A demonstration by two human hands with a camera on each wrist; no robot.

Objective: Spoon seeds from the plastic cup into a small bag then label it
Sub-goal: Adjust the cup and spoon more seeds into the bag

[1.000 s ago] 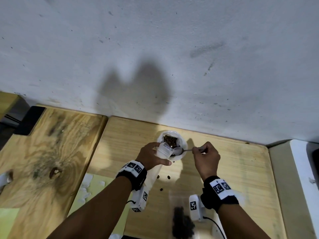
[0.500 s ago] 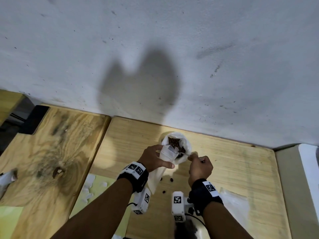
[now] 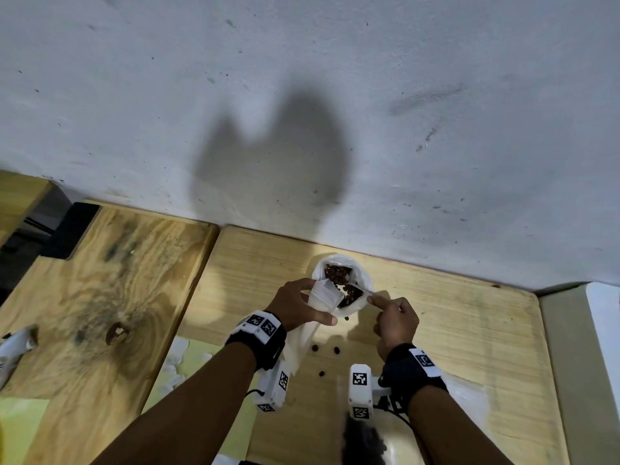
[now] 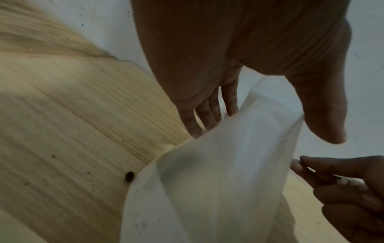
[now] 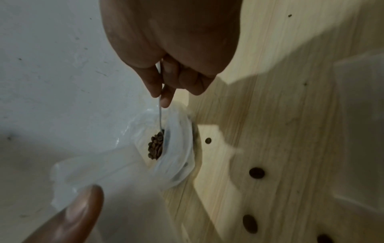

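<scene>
Over cup point(image 3: 360, 280): left hand point(image 3: 295, 305) holds 1 bag point(image 3: 323, 295), right hand point(image 3: 397, 322) pinches 1 spoon point(image 5: 159, 115).

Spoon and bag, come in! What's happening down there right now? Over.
Left hand grips small bag open. Right hand pinches spoon, loaded with seeds, over plastic cup. Spilled seeds on table.

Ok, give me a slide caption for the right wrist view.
Right hand dips a spoon into seeds in the plastic cup.
</scene>
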